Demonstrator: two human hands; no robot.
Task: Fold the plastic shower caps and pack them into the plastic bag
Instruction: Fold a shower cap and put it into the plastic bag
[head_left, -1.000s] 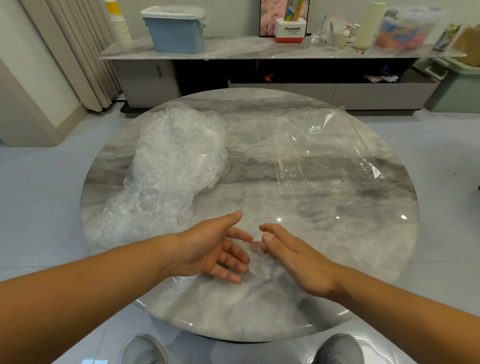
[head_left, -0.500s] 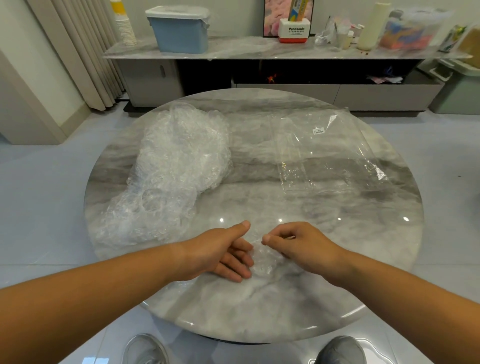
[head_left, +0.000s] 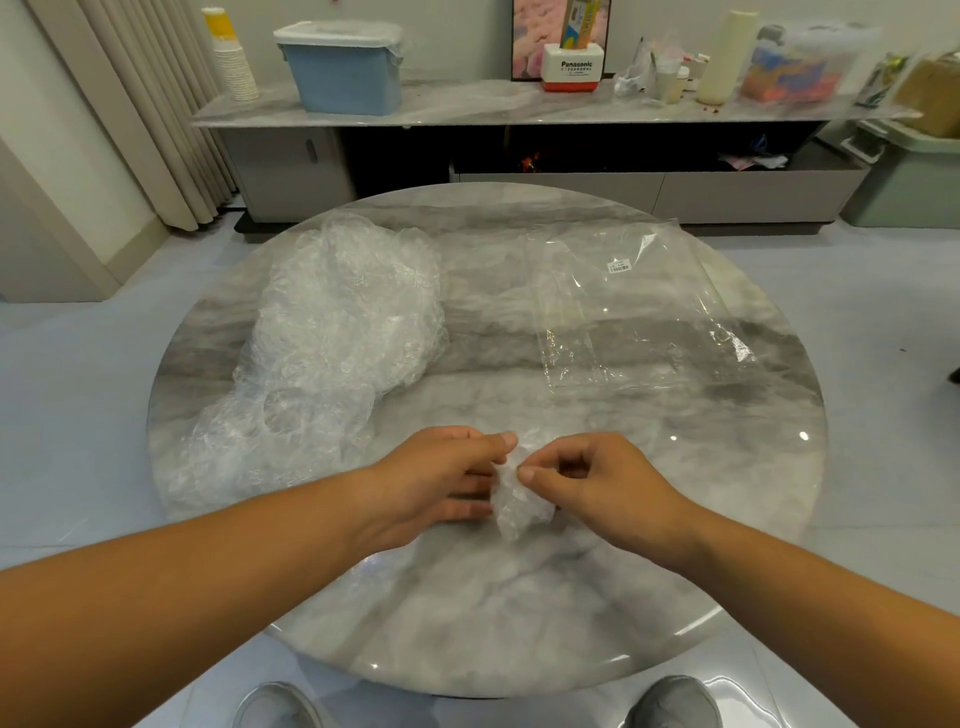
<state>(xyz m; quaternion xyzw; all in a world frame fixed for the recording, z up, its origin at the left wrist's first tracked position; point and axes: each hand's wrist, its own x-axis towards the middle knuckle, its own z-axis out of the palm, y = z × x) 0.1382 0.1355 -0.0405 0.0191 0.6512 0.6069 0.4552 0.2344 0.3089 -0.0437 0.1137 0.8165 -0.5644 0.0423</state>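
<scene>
Pinching a small crumpled clear plastic shower cap (head_left: 519, 506) between the curled fingers (head_left: 493, 446) of left hand (head_left: 436, 478) and right hand (head_left: 613, 483), over the round grey marble desk (head_left: 467, 613). Lying beyond the left fingers: heap of clear shower caps (head_left: 337, 332); beyond the right fingers: flat transparent plastic bag (head_left: 634, 312).

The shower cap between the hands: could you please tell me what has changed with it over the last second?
Both hands were open; now the left hand and right hand pinch the shower cap and bunch it upward. The pile of caps and the plastic bag stayed put.
</scene>
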